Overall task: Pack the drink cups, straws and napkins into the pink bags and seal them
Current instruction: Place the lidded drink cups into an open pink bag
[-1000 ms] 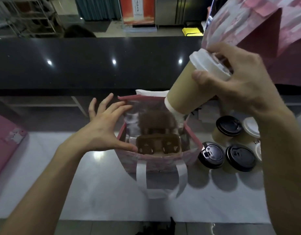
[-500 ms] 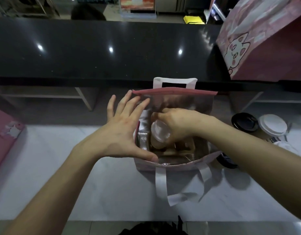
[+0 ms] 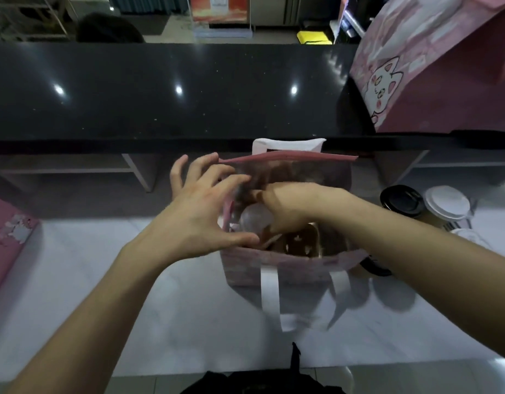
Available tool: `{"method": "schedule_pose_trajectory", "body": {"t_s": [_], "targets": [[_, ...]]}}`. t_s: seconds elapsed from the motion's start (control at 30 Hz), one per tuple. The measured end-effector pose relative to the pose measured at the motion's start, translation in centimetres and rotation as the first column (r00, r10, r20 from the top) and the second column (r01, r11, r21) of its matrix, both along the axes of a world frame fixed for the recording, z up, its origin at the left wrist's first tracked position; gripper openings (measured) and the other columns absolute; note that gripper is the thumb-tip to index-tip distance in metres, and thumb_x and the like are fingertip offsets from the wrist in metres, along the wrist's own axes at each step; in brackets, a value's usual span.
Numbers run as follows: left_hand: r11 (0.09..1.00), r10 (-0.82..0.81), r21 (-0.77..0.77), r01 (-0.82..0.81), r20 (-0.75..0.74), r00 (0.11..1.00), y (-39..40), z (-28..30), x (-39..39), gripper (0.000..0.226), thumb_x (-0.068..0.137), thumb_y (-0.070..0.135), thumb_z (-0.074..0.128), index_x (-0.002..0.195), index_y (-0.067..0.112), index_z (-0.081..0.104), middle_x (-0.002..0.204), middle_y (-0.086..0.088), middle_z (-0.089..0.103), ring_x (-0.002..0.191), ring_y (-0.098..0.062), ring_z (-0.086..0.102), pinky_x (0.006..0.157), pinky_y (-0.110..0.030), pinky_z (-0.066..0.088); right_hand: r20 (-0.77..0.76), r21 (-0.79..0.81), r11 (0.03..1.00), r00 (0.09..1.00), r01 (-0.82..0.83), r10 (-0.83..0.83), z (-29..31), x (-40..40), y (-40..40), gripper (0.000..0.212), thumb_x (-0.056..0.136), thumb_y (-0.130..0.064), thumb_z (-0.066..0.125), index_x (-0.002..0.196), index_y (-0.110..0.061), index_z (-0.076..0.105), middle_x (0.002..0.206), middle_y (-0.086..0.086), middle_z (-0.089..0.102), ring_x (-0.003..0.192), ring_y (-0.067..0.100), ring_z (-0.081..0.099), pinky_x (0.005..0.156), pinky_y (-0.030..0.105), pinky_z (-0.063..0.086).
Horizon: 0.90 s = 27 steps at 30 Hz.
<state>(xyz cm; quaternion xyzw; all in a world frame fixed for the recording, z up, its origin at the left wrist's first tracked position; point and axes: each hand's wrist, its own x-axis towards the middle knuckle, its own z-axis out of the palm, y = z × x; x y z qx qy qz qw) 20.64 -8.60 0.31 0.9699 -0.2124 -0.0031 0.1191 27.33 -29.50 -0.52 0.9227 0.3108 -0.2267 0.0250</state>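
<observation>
Pink bag soft-walled, likely floppy; left hand spread, bracing rim; right hand grips white-lidded cup inside bag; hold by lid rim.

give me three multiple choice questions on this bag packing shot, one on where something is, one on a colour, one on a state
1. Where is the right hand?
A. flat on the white counter
B. reaching down inside the open pink bag
C. up on the black counter

2. What colour is the lid of the cup inside the bag?
A. white
B. black
C. pink

3. What state is the bag on the white counter in?
A. sealed shut
B. lying folded flat
C. standing with its mouth open

Answers:
1 B, the wrist crosses the rim and the fingers are below it, on the cup.
2 A, a pale white lid shows just under the fingers.
3 C, the left hand spreads the left wall outward and the brown cup carrier shows inside.
</observation>
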Motion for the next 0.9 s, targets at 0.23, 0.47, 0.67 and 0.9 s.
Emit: {"method": "schedule_pose_trajectory", "body": {"t_s": [0.23,0.47,0.67,0.9], "targets": [[0.996,-0.007,-0.086,0.020,0.147,0.989,-3.8,2.9,1.3,0.041,0.086,0.062,0.074,0.119,0.038,0.076,0.102,0.017,0.068,0.095,-0.007,0.064,0.086,-0.038,0.059,0.103,0.674,0.701,0.910,0.233,-0.401,7.1,-3.6,-9.2,0.027,0.098,-0.007,0.058,0.103,-0.024,0.078,0.094,-0.007,0.078,0.082,0.008,0.072,0.071,0.019,0.055],[0.983,-0.173,-0.060,0.174,0.013,0.985,-10.2,2.6,4.1,0.035,0.093,0.054,0.080,0.124,0.038,0.074,0.111,0.018,0.071,0.096,-0.003,0.067,0.083,-0.031,0.060,0.081,0.335,0.765,0.793,0.549,-0.604,1.9,-6.9,-18.1,0.067,0.087,-0.025,0.074,0.152,-0.028,0.055,0.150,-0.003,0.061,0.135,0.019,0.058,0.111,0.034,0.048],[0.990,-0.141,0.013,0.141,0.000,0.990,-10.6,2.3,4.4,0.039,0.094,0.052,0.079,0.129,0.036,0.073,0.121,0.013,0.074,0.105,-0.009,0.069,0.091,-0.040,0.062,0.013,-0.109,0.849,0.854,0.518,-0.520,-3.1,-7.6,-17.3,0.079,0.069,-0.056,0.092,0.133,-0.022,0.060,0.132,0.005,0.064,0.121,0.029,0.061,0.097,0.043,0.057],[0.996,-0.078,-0.047,0.078,0.014,0.997,-5.0,2.7,3.2,0.047,0.087,0.050,0.086,0.130,0.037,0.074,0.122,0.013,0.071,0.111,-0.008,0.058,0.092,-0.030,0.046,0.360,0.413,0.784,0.708,0.464,-0.608,7.8,-6.7,-16.9,0.076,0.072,-0.077,0.056,0.126,-0.023,0.062,0.109,0.005,0.059,0.098,0.031,0.061,0.087,0.044,0.053]]}}
